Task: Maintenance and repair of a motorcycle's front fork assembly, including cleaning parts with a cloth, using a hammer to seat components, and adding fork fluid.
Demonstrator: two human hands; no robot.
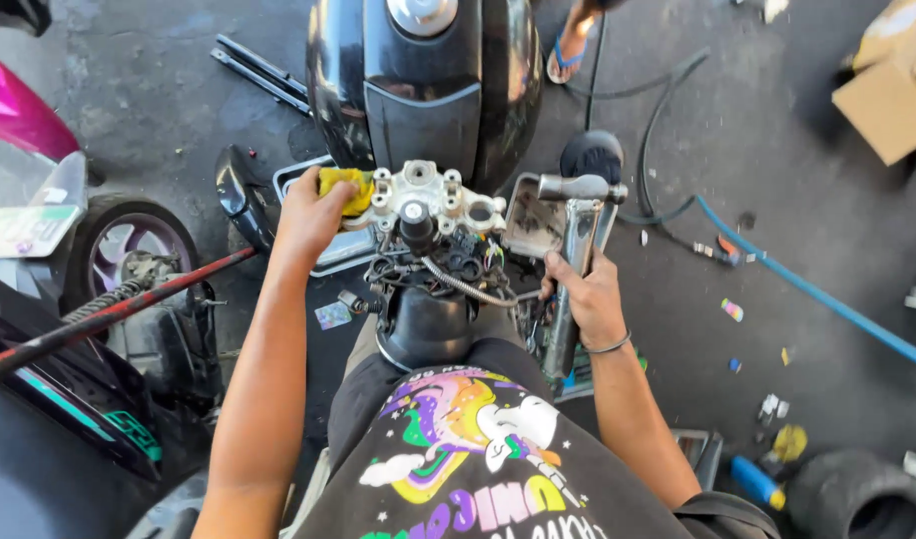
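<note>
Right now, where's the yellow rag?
Head view, left of centre: the yellow rag is under the left hand, pressed against the silver triple clamp, below the black tank.

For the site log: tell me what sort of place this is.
Likely a motorcycle repair shop: a stripped motorcycle with a black fuel tank, a loose tyre and hoses on the stained concrete floor.

Glossy black tank (425, 85), yellow cloth rag (346, 187), chromed metal handlebar (576, 255).
</note>
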